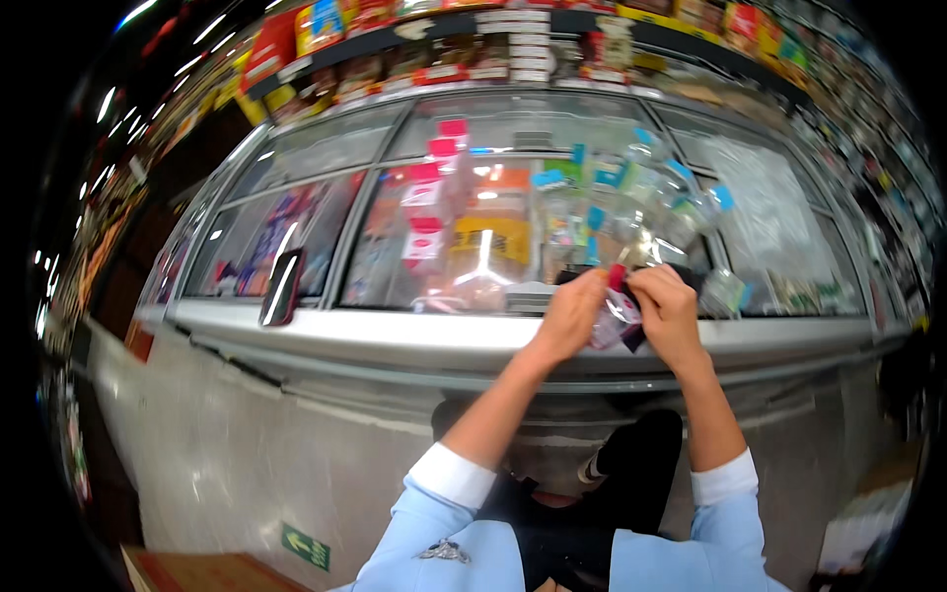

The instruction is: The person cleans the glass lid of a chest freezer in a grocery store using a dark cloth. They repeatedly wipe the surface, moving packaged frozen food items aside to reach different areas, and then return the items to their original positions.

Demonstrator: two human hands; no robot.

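Note:
Both my hands meet over the front edge of a glass-topped chest freezer (473, 333). My left hand (575, 314) and my right hand (666, 307) pinch a small clear plastic packet (615, 318) with pink and red parts, which hangs between them. Just beyond my hands lies a heap of clear plastic packages with blue tabs (651, 192) on the glass. Left of that heap, white and pink packets (424, 244) stand in a row. The fingertips are blurred, and the packet's upper part is partly hidden by them.
A dark smartphone (282, 287) rests on the freezer's front rim at the left. Clear plastic sheeting (773, 214) covers the right glass. Shelves of packaged food (444, 63) run behind. A cardboard box (214, 573) stands on the floor at lower left.

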